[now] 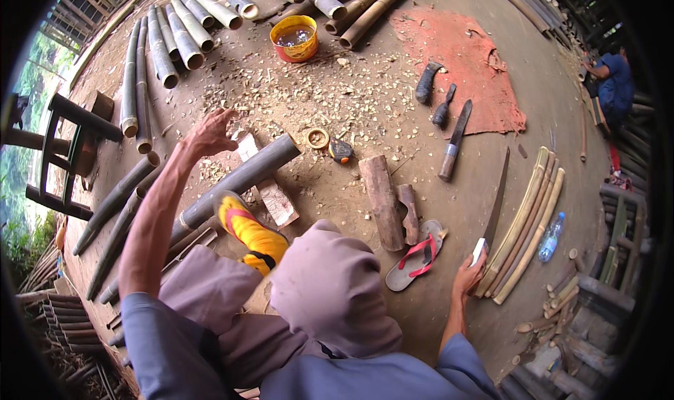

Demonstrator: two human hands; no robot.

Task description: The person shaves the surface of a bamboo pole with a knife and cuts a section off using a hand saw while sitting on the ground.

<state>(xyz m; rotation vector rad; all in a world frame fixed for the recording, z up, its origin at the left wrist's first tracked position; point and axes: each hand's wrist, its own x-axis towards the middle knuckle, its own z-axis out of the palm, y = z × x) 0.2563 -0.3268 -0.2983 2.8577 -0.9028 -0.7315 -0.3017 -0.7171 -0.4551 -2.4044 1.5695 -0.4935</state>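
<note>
My left hand (pixel 212 130) is raised over the chip-strewn ground, fingers apart and bent, holding nothing. Below and beside it lies a thick dark bamboo pole (pixel 242 177), resting across a pale wooden block (pixel 277 202). My foot in a yellow and black sock (pixel 256 235) presses against the pole. Off to the right, my right hand (pixel 467 274) is closed on the white handle of a handsaw (pixel 499 198), whose long blade points away from me. Split bamboo strips (pixel 523 224) lie right beside that hand. A grey sandal with red straps (pixel 418 262) is left of it.
A yellow bucket (pixel 294 39) of liquid stands at the far side among bamboo poles (pixel 184 38). A tape measure (pixel 341 151), a machete (pixel 456 140), wood pieces (pixel 382 202), a red cloth (pixel 463 63) and a bottle (pixel 552 237) lie around. Another person (pixel 612 84) is at far right.
</note>
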